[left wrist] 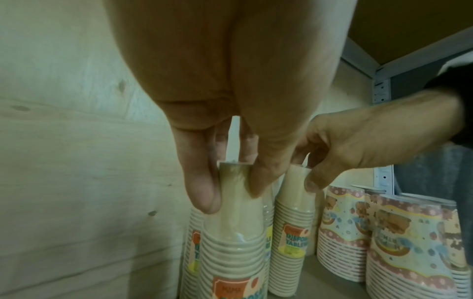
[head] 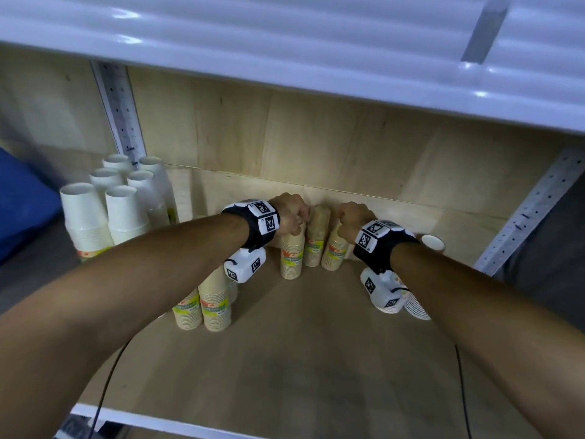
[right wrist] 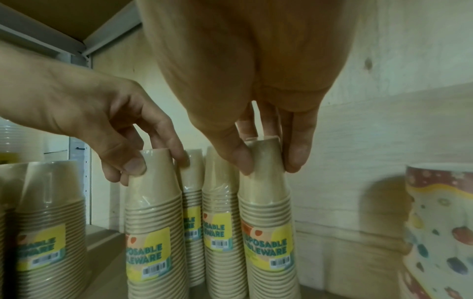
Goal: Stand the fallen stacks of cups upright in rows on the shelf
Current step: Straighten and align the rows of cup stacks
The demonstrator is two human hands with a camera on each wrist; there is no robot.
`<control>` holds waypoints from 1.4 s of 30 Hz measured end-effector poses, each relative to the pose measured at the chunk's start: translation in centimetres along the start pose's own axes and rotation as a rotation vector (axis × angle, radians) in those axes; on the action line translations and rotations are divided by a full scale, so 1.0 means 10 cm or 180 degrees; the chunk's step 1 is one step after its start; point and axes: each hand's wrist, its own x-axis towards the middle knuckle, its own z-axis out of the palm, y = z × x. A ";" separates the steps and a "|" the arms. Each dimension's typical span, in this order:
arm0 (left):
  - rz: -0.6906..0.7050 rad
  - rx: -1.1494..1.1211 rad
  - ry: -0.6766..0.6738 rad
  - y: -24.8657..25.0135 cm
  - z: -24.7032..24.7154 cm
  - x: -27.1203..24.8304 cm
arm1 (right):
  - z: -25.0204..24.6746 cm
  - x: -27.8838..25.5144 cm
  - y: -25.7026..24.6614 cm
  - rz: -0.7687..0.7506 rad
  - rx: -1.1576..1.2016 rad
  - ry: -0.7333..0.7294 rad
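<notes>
Several wrapped stacks of tan paper cups stand upright near the shelf's back wall. My left hand [head: 292,213] [left wrist: 231,194] pinches the top of the left tan stack [head: 291,255] [left wrist: 232,238] between thumb and fingers. Two stacks to the right, my right hand [head: 351,217] [right wrist: 268,161] pinches the top of the right tan stack [head: 335,248] [right wrist: 266,212] the same way. Between them stands a middle stack [head: 316,239] with another behind it [right wrist: 193,202]. Two more tan stacks [head: 209,308] stand nearer the front, under my left forearm.
Upright white cup stacks [head: 104,204] fill the shelf's left end. Patterned cup stacks [left wrist: 404,242] [right wrist: 440,222] stand to the right, partly hidden under my right wrist in the head view. A white shelf [head: 285,42] hangs overhead, and perforated metal posts [head: 531,210] flank the bay.
</notes>
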 end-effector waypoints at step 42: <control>-0.0420 0.0115 0.0302 -0.35 -0.78 -0.82 | -0.29 -0.63 -1.05 -0.0534 0.0385 0.0495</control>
